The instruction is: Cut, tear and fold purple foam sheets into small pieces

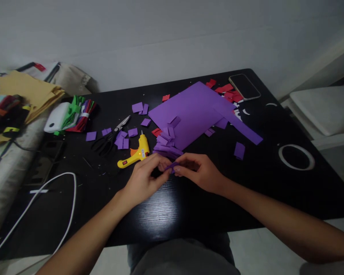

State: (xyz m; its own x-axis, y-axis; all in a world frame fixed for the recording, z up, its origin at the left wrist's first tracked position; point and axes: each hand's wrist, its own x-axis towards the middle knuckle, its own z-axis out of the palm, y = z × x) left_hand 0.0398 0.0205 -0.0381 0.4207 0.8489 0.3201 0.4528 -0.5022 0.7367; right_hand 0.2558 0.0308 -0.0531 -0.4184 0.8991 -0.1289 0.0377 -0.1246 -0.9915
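The purple piece (172,166) is small and thin. It is pinched between the left hand (149,173) and right hand (202,171), which hide some of it.

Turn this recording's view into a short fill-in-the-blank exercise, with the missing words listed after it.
The left hand and right hand hold a small piece coloured ____.
The glue gun has a body coloured ____.
The scissors have handles coloured ____.
As the wearer sees it, the phone lies near the far ____ corner of the table.

Missing words: purple; yellow; black; right
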